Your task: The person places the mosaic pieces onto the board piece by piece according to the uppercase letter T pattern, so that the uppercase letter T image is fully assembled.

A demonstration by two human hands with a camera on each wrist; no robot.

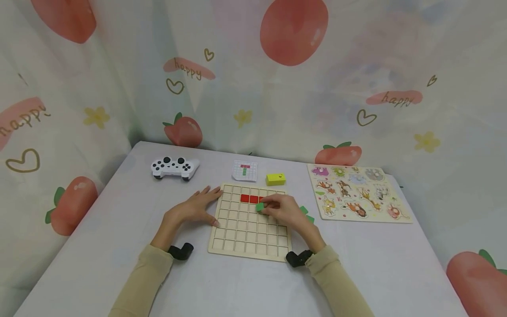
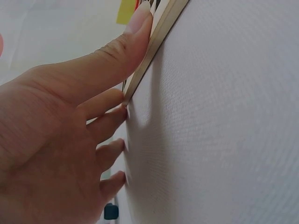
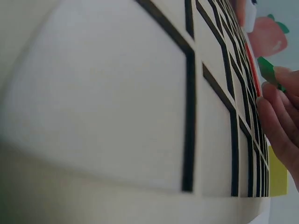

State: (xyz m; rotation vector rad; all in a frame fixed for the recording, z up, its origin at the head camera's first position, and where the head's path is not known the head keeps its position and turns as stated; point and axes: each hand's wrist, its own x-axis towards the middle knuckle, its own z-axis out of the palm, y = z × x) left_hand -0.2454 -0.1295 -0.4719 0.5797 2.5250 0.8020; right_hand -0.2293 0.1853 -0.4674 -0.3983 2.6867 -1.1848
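A wooden grid board [image 1: 237, 244] lies on the table, with a row of red square tiles [image 1: 250, 199] set in its upper cells. My right hand [image 1: 283, 210] pinches a green square tile [image 1: 259, 207] between thumb and fingers, close over the board just below the red row. The right wrist view shows the same green tile [image 3: 266, 70], tilted, at the fingertips. My left hand [image 1: 195, 207] rests at the board's left edge, fingers spread. In the left wrist view its thumb [image 2: 133, 39] lies on the board's rim [image 2: 159, 42], the other fingertips on the table.
More green tiles [image 1: 310, 218] lie right of the board, partly behind my right hand. Beyond the board are a pattern card [image 1: 244, 171] with a red and green T and a yellow block [image 1: 275, 179]. A white game controller [image 1: 174, 168] sits back left, an animal puzzle board [image 1: 356, 193] at right.
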